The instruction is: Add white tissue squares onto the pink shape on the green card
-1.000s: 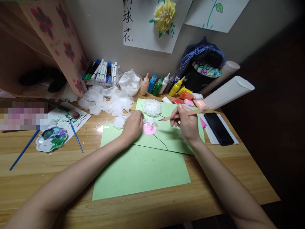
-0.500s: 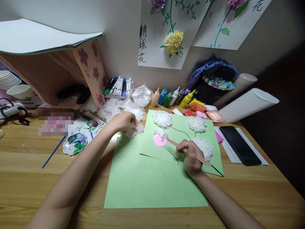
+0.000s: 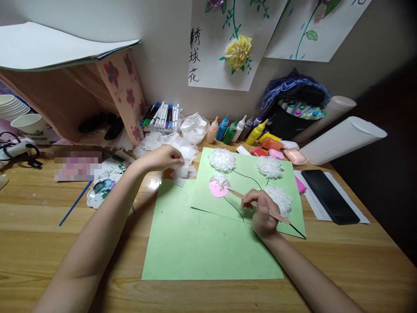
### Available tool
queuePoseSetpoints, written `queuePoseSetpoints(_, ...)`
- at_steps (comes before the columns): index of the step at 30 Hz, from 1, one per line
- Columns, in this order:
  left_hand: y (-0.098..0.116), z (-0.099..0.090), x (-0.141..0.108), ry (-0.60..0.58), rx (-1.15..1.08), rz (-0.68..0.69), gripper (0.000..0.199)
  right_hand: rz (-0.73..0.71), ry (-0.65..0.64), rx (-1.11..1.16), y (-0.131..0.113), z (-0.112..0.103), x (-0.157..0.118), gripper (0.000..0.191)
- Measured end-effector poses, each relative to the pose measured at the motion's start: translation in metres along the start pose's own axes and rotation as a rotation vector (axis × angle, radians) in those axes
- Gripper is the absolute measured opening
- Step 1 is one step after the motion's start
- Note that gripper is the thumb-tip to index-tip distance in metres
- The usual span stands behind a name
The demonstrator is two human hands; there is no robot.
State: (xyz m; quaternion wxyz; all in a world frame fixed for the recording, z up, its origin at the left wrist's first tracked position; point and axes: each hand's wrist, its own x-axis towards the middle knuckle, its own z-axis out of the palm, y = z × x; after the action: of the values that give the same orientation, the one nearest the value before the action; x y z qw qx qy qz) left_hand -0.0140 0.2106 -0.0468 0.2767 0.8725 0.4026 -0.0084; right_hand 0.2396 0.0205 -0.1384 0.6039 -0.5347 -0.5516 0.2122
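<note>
The head view showed me the right hand (image 3: 265, 213) closed around a wooden pencil (image 3: 237, 195), gripping its shaft between thumb and fingers over the upper green sheet (image 3: 202, 195). The pencil's long axis slanted across that sheet: the sharpened tip pointed to the upper left, at the right edge of a pink paper disc (image 3: 216, 190), while the blunt end stuck out to the lower right, nearly in line with a drawn black stem (image 3: 297, 231). From where I sat I could not tell whether the tip touched the disc. I judged that the low, sloping hold kept the fingers from covering the white tissue tuft (image 3: 219, 179) on the disc's upper part. Out to the left, the left hand (image 3: 163, 157) had its fingertips bunched down at some loose tissue squares (image 3: 185, 171); I could not make out whether they gripped one. Those squares lay partly over the edge of the lower green sheet (image 3: 211, 256), with more heaped behind them on the counter (image 3: 329, 274), a placing I read as keeping single pieces within easy reach. Three white paper flowers sat apart on the upper sheet, two near its far edge (image 3: 222, 160) (image 3: 269, 167) and one (image 3: 282, 202) partly behind the right hand, spaced, I supposed, to leave each its own stem.
</note>
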Motion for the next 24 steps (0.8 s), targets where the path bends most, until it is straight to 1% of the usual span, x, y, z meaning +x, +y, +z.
queuePoseSetpoints(2,-0.001,-0.001,0.000,0.061,0.047,-0.041,0.029,-0.001,-0.006,-0.010,0.000,0.000,0.000,0.041)
queuePoseSetpoints(4,-0.001,-0.001,0.000,0.114,0.044,-0.061,0.025,-0.009,-0.018,-0.008,-0.001,0.001,0.001,0.040)
queuePoseSetpoints(8,0.000,0.000,0.000,0.120,-0.078,-0.060,0.023,-0.017,-0.029,0.003,-0.002,0.001,0.002,0.038)
queuePoseSetpoints(15,-0.006,0.003,0.005,0.188,-0.092,-0.101,0.022,0.002,-0.005,-0.014,0.000,0.001,0.000,0.039)
queuePoseSetpoints(22,-0.005,-0.005,-0.001,0.215,-0.164,-0.139,0.026,0.000,-0.013,-0.005,0.001,0.001,0.000,0.037)
queuePoseSetpoints(24,-0.003,-0.008,-0.004,0.232,-0.193,-0.131,0.027,-0.001,-0.020,-0.006,0.001,0.001,0.000,0.037)
